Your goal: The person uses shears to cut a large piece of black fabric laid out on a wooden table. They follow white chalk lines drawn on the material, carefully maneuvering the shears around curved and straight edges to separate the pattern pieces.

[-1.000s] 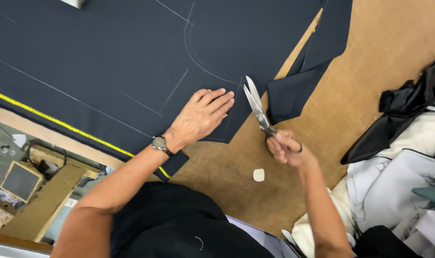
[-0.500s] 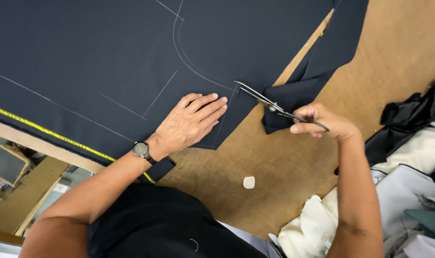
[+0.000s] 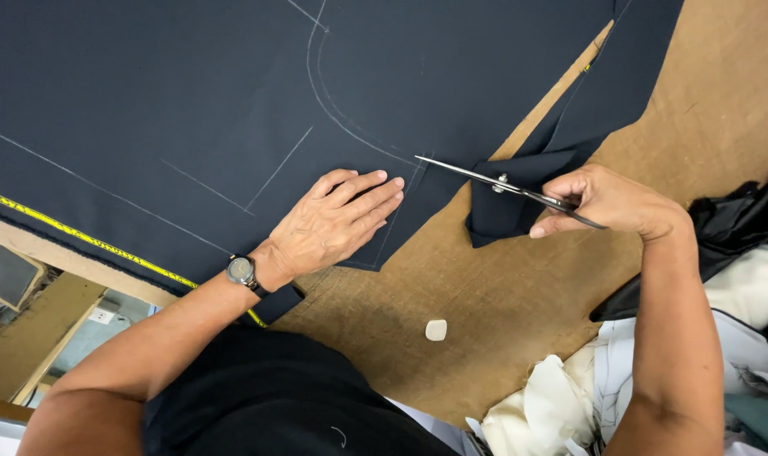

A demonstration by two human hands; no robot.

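1. Two hands are at work over one big sheet of dark navy cloth. From my remote seat I see it lying flat on a brown burlap-like table top, filling the upper left of the view. It has a yellow selvedge stripe along its lower left edge.
2. Pale chalk lines cross the cloth: long straight diagonals at the left, a short angle near the middle, and a curved line sweeping down toward the cut edge.
3. My left hand lies flat, palm down, on the cloth's lower corner. Its fingers are spread only slightly and point up and to the right. It grips nothing. A wristwatch sits on that wrist.
4. A small white piece of tailor's chalk lies alone on the table, below and between the hands, touching neither.
5. The scissors are metal, and the blades look nearly closed. Their long axis runs almost level, tips pointing left and slightly up, meeting the cloth's edge where the curved line ends.
6. My right hand is curled closed through the scissor handles, thumb underneath.
7. A folded flap of the same navy cloth lies beneath the scissors, with a narrow strip running up to the right.
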